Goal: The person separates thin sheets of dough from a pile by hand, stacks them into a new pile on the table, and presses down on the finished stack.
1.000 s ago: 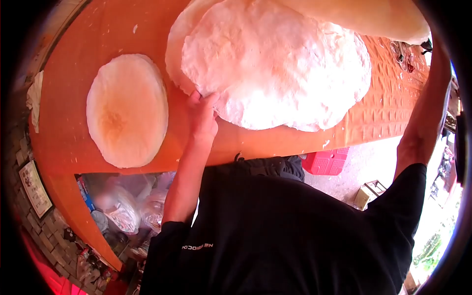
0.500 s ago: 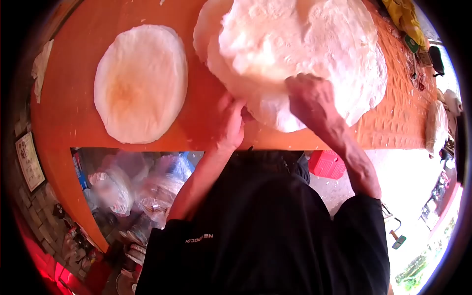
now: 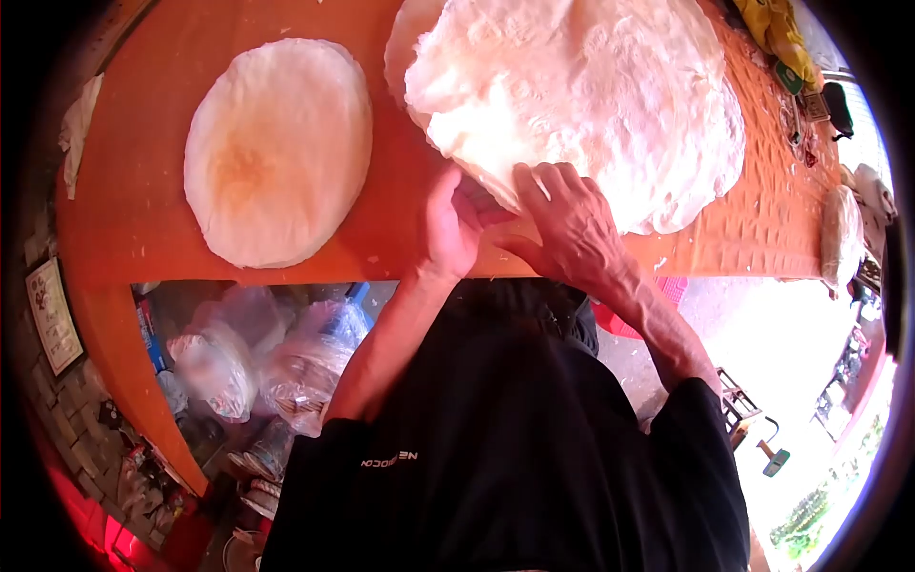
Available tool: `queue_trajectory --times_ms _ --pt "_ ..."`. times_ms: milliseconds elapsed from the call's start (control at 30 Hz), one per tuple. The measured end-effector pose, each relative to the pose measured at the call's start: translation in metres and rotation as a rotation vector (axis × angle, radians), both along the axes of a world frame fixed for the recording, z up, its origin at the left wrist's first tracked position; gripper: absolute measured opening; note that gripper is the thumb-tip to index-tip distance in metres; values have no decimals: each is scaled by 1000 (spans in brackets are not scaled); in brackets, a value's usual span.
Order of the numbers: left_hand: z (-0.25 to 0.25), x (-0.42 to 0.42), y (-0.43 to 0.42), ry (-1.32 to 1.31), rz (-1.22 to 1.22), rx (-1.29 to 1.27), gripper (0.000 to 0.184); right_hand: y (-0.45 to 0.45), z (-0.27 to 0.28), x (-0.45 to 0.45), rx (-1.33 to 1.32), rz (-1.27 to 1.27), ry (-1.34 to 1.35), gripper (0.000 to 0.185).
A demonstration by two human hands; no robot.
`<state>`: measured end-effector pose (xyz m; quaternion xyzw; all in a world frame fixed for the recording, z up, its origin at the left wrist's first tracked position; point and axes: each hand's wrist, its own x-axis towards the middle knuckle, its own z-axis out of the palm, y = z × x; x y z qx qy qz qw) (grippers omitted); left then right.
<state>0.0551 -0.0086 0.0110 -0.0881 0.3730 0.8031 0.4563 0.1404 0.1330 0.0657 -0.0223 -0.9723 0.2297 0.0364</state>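
Several thin, pale dough rounds lie in an overlapping stack (image 3: pixel 581 105) at the top middle of the orange table. My left hand (image 3: pixel 452 229) is at the stack's near left edge, palm turned up and thumb apart from the fingers. Just to its right, my right hand (image 3: pixel 577 227) has its fingers spread, their tips on the dough's near edge and the thumb pointing left. Neither hand visibly grips the dough. A separate oval round (image 3: pixel 281 153) with a brownish patch lies flat on the left.
The orange table (image 3: pixel 124 210) ends just in front of my body. Below it are clear plastic bags (image 3: pixel 214 372) and a red plastic item (image 3: pixel 620 319). A yellow cloth (image 3: pixel 777 38) and a wrapped bundle (image 3: pixel 841 238) are at the right.
My right hand came in from the far right, closed over the stack, then opened and shifted left to its near edge. My left hand has opened. The large sheet at upper right is down.
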Motion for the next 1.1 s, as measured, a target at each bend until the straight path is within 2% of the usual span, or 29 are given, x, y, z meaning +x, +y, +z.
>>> queue_trajectory --times_ms 67,133,200,267,333,400,467,600,667,733,800,833,867,933,1033,1100 --pt "6 2 0 -36 27 34 48 1 -13 4 74 -49 106 32" --pt "10 3 2 38 9 13 51 5 -16 1 138 -78 115 27" --pt "14 1 3 53 44 89 54 6 -3 -9 114 -72 -105 21" --pt "6 -2 -2 8 130 160 54 3 14 -20 85 -4 42 9" --pt "2 -8 -9 -7 210 173 53 -4 43 -26 -119 123 74 8" --pt "-2 -16 -13 3 276 179 52 -6 80 -31 -368 246 -7 19" --pt "-2 -26 -22 28 339 189 51 8 108 -31 -523 311 -11 16" --pt "5 -50 -45 96 432 167 49 59 134 -32 -834 137 86 14" --pt "4 -57 -54 150 434 138 48 87 124 -36 -1048 -84 152 14" --pt "2 -62 -61 258 383 89 49 119 86 -45 -1265 -306 125 14" --pt "-11 -64 -66 156 384 -57 51 151 22 -50 -1412 -469 -50 16" --pt "-29 -67 -69 182 360 -86 46 181 -29 -46 -1378 -467 -249 32" --pt "-42 -71 -72 169 344 -163 43 195 -61 -38 -1361 -484 -266 36" --pt "-48 -67 -65 341 276 -317 38 163 -43 -27 -1196 -684 -169 41" --pt "-49 -65 -64 323 286 -319 35 172 -60 -25 -1183 -536 -135 43" --pt "-46 -67 -63 287 285 -297 35 170 -66 -21 -1228 -610 -139 38"
